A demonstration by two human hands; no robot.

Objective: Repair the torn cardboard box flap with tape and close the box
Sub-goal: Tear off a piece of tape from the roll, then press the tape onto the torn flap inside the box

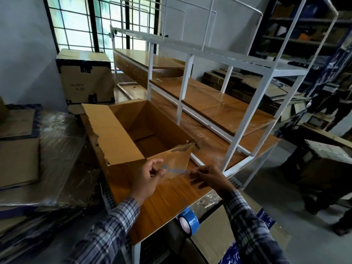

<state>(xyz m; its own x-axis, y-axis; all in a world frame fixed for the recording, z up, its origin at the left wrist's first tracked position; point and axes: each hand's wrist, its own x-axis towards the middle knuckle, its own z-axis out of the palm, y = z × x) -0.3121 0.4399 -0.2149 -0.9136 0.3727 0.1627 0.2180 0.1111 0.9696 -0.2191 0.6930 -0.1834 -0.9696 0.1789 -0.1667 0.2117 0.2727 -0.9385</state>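
Left hand (150, 176) and right hand (206, 175) — fingers pinched on a clear tape strip (177, 171) stretched between them, before the open cardboard box (122, 134).

Brown cardboard box (137, 130), blue tape roll (189, 221), plaid grey-blue sleeves (106, 231), orange-brown woodgrain table (165, 202), white rack (245, 60).

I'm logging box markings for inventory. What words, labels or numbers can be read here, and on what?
No text can be read.
Closed cardboard box by the window: dark handwritten marks on its front, too blurred to read.
Tape strip stretched between both hands: a blue printed mark, illegible.
Blue tape roll: no visible print.
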